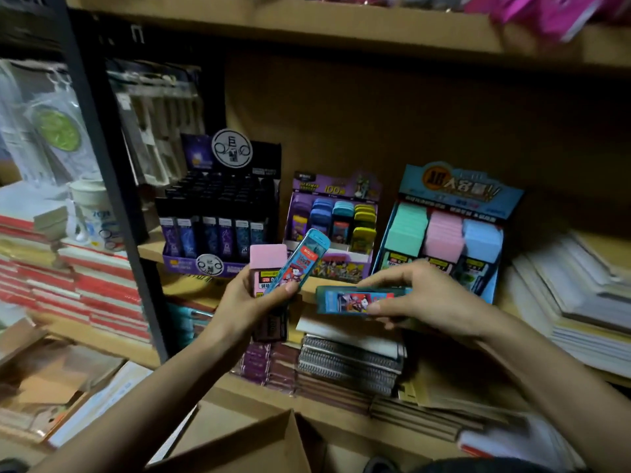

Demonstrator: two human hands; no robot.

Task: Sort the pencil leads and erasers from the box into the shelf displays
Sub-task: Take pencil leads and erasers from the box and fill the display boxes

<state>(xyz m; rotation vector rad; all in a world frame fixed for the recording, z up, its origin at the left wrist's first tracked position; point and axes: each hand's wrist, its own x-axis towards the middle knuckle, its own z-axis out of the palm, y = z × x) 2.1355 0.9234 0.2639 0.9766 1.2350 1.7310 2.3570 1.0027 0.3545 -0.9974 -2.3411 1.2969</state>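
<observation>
My left hand (249,302) grips a pink eraser (268,259) and a teal lead case (304,259). My right hand (430,298) pinches a blue lead case (355,299).

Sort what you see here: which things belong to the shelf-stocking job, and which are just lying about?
Job: pink eraser, tilted lead case, level lead case, purple lead display, blue eraser display, cardboard box.
Lying about: red-edged books, spiral notebooks, paper stacks.

Red-and-white notebooks (102,295) are stacked at left, beside a dark metal upright (112,186), with a white cup (90,206) near them. Spiral-bound notebooks (348,363) lie stacked at lower centre. Pale paper stacks (580,302) sit at right, and pink packets (553,11) above.
</observation>
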